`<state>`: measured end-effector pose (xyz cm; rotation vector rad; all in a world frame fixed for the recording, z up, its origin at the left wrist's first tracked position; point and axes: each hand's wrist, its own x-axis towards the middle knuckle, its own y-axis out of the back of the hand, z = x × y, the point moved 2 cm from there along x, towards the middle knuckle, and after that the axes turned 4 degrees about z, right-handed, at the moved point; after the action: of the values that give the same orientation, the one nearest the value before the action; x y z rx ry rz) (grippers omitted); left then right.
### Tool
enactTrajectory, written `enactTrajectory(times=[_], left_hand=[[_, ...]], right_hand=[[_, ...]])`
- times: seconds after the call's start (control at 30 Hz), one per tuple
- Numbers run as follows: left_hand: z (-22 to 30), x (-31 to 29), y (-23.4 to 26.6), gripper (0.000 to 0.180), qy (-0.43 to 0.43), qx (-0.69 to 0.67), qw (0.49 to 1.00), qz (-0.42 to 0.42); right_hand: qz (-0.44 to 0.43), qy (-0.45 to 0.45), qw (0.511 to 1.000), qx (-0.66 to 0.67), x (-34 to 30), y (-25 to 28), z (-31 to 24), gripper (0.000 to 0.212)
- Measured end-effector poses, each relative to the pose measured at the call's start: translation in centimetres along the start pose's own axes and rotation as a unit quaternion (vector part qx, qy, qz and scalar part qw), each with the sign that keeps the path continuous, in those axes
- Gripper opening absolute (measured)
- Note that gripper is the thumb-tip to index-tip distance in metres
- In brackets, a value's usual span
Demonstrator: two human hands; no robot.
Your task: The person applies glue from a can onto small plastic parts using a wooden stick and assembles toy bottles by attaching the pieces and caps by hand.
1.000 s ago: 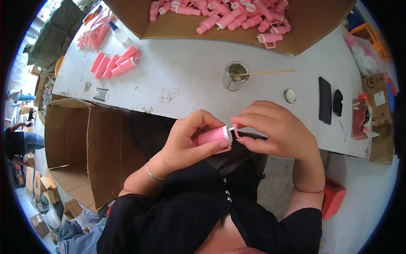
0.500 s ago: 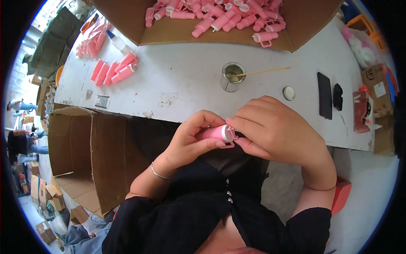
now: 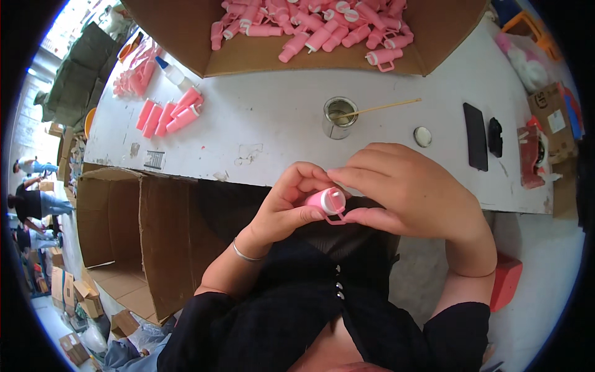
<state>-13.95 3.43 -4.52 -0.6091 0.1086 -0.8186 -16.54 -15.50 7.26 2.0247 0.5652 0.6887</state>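
Above my lap, just off the table's near edge, I hold a small pink toy tumbler [image 3: 317, 199] in my left hand [image 3: 284, 204], fingers wrapped round its body. Its white-rimmed lid end with a short straw stub faces right and up, and a pink loop handle [image 3: 336, 221] hangs below. My right hand [image 3: 403, 193] is beside the lid. Its thumb tip lies by the handle and its index fingertip is near the tumbler's top, with a gap between them; whether they touch it I cannot tell.
On the white table [image 3: 260, 111] stands an open tin [image 3: 339, 127] with a thin stick across it. A cardboard box [image 3: 248, 62] of pink tumblers is behind; loose pink pieces [image 3: 167, 118] and a blue-capped bottle [image 3: 172, 73] lie left. A black phone [image 3: 475, 136] lies right.
The tumbler has turned so its lid faces more toward me. My right thumb and fingers have spread apart from their closer hold at the lid and handle.
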Motion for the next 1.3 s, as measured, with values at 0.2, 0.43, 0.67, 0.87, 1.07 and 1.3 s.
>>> enactTrajectory(times=[0.2, 0.43, 0.67, 0.87, 1.07, 1.3], left_hand=[[-0.6, -0.1, 0.5, 0.048, -0.009, -0.022, 1.000, -0.019], [-1.0, 0.1, -0.6, 0.050, -0.063, -0.032, 0.997, 0.027], [-0.8, 0.5, -1.5, 0.048, -0.085, -0.076, 0.993, 0.022], [-0.5, 1.5, -1.2, 0.052, -0.122, 0.030, 0.992, -0.028], [-0.9, 1.2, -1.2, 0.055, -0.026, -0.044, 0.999, 0.007], [-1.9, 0.9, -1.8, 0.041, -0.081, -0.011, 0.996, -0.042]], right_hand=[[0.059, -0.005, 0.996, 0.070, -0.2, -1.0, 0.0, 0.019], [0.106, -0.019, 0.980, 0.167, -0.4, -1.7, 0.8, 0.027], [0.127, -0.083, 0.949, 0.275, -1.0, -2.3, 0.7, 0.026], [0.245, -0.137, 0.902, 0.327, -2.4, -4.5, 1.4, 0.039], [0.338, -0.088, 0.893, 0.283, -4.3, -5.5, 1.4, 0.029], [0.332, -0.092, 0.917, 0.199, -4.1, -5.4, -0.1, 0.022]])
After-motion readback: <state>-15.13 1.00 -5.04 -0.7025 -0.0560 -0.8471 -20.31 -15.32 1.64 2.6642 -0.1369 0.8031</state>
